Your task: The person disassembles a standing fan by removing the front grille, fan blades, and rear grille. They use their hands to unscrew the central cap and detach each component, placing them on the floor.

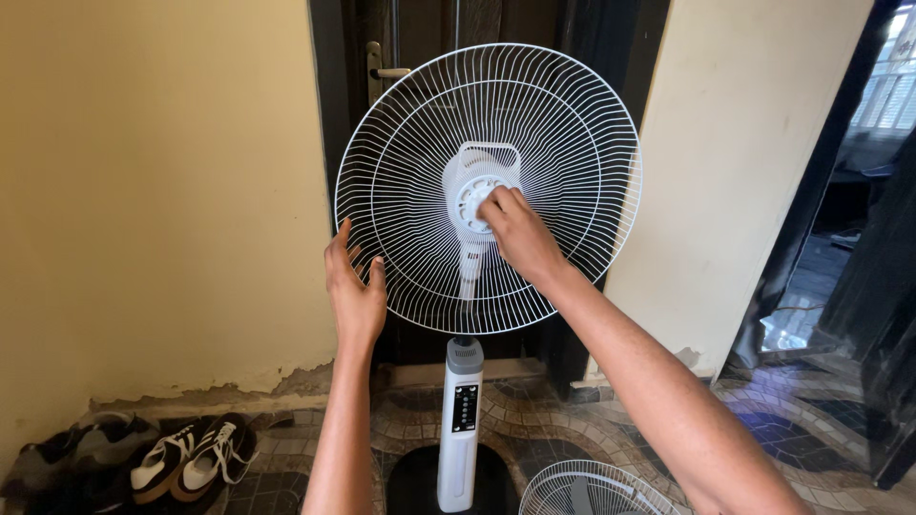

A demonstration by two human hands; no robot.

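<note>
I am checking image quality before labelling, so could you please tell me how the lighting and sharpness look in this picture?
Head view: even, soft light on the fan grille and both hands, right hand and left hand, all sharp; the window at upper right is overexposed; the dark door behind loses detail; the edges bow slightly from wide-angle distortion.

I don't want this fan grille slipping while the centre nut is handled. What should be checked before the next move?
1. Right hand fingers on the round centre nut: ok.
2. Left hand steadying the rear grille at its lower left rim: ok.
3. Grille seated square on the motor: cannot tell.
4. Stand column upright on its base: ok.
5. Second grille on the floor near the base, a trip risk: not ok.
</note>
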